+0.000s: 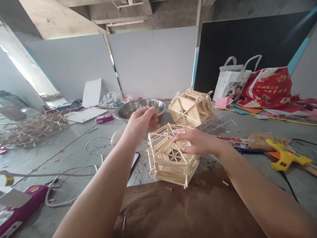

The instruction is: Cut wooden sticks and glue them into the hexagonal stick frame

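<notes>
Brown cloth (188, 208) lies nearest; at its far edge stands the stick frame (169, 167). I rest the right hand (195, 140) on its top, fingers loosely spread, not clasping; press lightly. The left hand (142, 121): fingers curled; contents, I cannot tell remotely.

The right hand (190, 140) rests spread on a stick frame (170, 167); the left hand (143, 121), curled, hovers before a metal basin (161, 106).

Over my feed I make out smooth, matt, pale wooden sticks in the nearer lattice (173, 163), shiny metal on the bowl (125, 111), smooth yellow plastic on the glue gun (284, 156), a glossy, creased red bag (272, 86) and a dull grey desk (74, 147).
</notes>
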The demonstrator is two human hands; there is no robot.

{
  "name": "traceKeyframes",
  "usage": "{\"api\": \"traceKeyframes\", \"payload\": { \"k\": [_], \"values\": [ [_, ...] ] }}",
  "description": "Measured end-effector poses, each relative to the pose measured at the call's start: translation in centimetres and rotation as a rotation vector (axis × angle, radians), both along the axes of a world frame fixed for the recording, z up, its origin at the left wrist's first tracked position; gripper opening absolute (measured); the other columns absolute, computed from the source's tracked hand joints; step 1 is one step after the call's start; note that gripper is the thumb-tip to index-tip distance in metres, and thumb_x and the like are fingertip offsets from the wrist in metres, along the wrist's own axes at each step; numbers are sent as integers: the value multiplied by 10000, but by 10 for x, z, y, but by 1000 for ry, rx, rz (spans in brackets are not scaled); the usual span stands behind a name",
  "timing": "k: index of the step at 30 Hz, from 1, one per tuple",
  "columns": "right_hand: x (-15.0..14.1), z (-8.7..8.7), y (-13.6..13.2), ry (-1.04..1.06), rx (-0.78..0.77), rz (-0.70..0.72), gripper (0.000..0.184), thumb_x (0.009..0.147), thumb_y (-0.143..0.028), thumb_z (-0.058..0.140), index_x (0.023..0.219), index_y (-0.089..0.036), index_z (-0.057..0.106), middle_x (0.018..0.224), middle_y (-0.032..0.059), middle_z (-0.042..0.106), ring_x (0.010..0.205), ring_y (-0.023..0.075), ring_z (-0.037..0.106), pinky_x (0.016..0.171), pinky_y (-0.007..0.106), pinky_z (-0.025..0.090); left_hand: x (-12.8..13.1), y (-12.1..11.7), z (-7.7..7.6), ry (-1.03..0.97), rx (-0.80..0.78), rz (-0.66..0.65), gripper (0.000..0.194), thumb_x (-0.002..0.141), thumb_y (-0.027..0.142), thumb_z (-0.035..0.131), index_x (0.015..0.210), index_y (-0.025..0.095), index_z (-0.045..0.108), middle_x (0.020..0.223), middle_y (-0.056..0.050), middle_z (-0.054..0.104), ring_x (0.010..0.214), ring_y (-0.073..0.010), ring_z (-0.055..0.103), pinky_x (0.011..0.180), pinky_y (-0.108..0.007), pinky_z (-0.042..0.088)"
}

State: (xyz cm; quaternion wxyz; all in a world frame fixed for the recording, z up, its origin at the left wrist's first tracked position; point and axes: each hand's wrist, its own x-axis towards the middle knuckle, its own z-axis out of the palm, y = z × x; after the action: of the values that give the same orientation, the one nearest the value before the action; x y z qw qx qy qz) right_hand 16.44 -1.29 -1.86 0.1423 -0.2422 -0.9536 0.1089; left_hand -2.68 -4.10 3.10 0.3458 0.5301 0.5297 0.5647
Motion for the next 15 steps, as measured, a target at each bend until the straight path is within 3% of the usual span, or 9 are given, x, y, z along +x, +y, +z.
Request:
{"api": "traceKeyframes", "payload": {
  "k": [5,11,15],
  "values": [
    [1,-2,1,-3,-32,4,354,720,-236,517,1071,-282,526,1221,56,485,1187,201,351,949,441,268,-7,-3,-8,-239,-26,1,113,703,220,522,660,119,547,607,-29,540,525,-125,560,541,-272,480],
    [1,-3,2,-7,24,-8,352,708,-244,542,1059,-278,544,1237,72,467,1178,216,362,944,446,275,-17,-54,-32,-657,-288,141,154,774,177,418,743,83,537,717,-105,597,714,-172,607,712,-291,496],
    [0,-4,3,20,43,15,346,711,-231,539,1055,-265,546,1220,70,487,1178,198,363,940,430,286,-25,-72,-39,-746,-320,226,247,816,222,358,815,52,537,754,-140,603,762,-199,610,715,-296,507]
  ]
}}
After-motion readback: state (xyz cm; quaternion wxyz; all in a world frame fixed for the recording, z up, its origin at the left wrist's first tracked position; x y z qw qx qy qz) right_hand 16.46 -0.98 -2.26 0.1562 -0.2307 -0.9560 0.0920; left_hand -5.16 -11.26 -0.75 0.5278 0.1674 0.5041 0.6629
